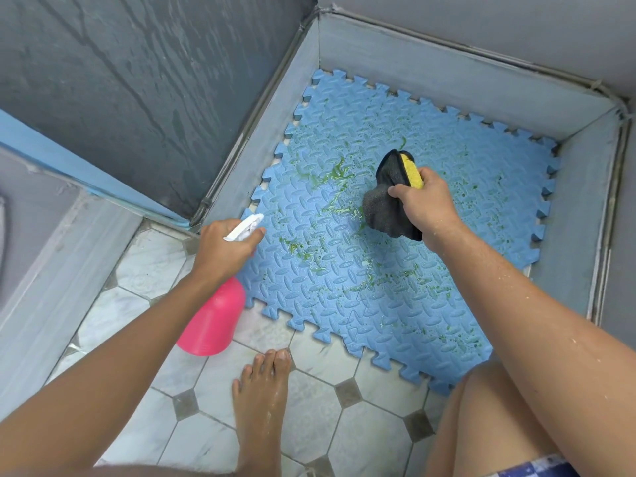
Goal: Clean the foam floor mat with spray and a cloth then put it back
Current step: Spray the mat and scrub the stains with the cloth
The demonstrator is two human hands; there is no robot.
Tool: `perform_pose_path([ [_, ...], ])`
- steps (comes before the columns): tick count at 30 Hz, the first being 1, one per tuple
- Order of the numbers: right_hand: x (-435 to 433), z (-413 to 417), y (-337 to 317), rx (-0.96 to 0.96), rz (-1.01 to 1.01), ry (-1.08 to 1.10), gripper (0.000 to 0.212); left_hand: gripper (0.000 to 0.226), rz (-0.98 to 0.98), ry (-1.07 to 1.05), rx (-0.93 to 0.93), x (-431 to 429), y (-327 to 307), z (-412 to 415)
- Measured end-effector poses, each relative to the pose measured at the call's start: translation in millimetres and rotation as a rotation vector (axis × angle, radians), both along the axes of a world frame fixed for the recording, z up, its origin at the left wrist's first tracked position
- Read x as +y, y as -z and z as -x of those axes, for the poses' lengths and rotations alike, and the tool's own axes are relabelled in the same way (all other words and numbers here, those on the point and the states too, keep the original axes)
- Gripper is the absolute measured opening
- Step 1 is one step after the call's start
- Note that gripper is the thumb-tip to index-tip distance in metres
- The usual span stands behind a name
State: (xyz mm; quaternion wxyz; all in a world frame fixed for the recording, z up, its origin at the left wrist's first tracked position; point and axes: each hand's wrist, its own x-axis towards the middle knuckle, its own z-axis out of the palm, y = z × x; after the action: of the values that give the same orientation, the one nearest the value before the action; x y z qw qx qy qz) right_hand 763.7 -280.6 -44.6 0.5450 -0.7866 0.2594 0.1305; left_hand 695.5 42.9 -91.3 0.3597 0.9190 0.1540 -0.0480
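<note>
**First:** At the mat's left edge, your left hand point(223, 247) has its grip wrapped round the neck of the pink spray bottle point(213, 325). One finger lies along the white nozzle point(246, 227), which points in over the mat point(395, 287).

**Second:** The mat lies flat in the corner between the grey walls point(275, 108), its near edge out over the white floor tiles point(344, 442). I'd judge you're at the spray-and-wipe stage, with putting it back yet to come.

**First:** Aim that nozzle at the green smears point(335, 173) near the mat's middle. They look thickest there, with finer specks scattered toward the mat's right side. Wet them well before rubbing, so the tread grooves release the muck.

**Second:** Right of the mat's middle, your right hand point(426, 204) grips the dark cloth point(385, 208) in a bunch. A yellow part shows at its top, and I can't tell whether that's a sponge or the cloth's other face. The cloth's lower fold looks to touch the mat just beside the smears.

**First:** You'd do best to wipe from the mat's edges inward, so nothing green gets pushed onto the tiles. Turn to a clean fold once this one loads up.

**Second:** Mind the jigsaw teeth along the mat's border, since dirt may lodge there.
</note>
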Motion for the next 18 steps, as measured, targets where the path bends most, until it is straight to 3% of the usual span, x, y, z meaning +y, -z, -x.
perform_pose_path([
  [3,1,3,5,0.014,0.021,-0.033,0.031,0.044,-0.008,0.038,0.064,4,3,2],
  [8,1,4,7,0.031,0.014,-0.025,0.033,0.043,0.121,0.324,0.201,17,6,11],
  [14,2,1,6,0.003,-0.005,-0.016,0.025,0.051,0.004,0.304,0.210,34,16,32],
  [18,4,2,9,0.005,0.004,-0.031,0.025,0.043,0.028,0.351,0.186,34,12,35],
])
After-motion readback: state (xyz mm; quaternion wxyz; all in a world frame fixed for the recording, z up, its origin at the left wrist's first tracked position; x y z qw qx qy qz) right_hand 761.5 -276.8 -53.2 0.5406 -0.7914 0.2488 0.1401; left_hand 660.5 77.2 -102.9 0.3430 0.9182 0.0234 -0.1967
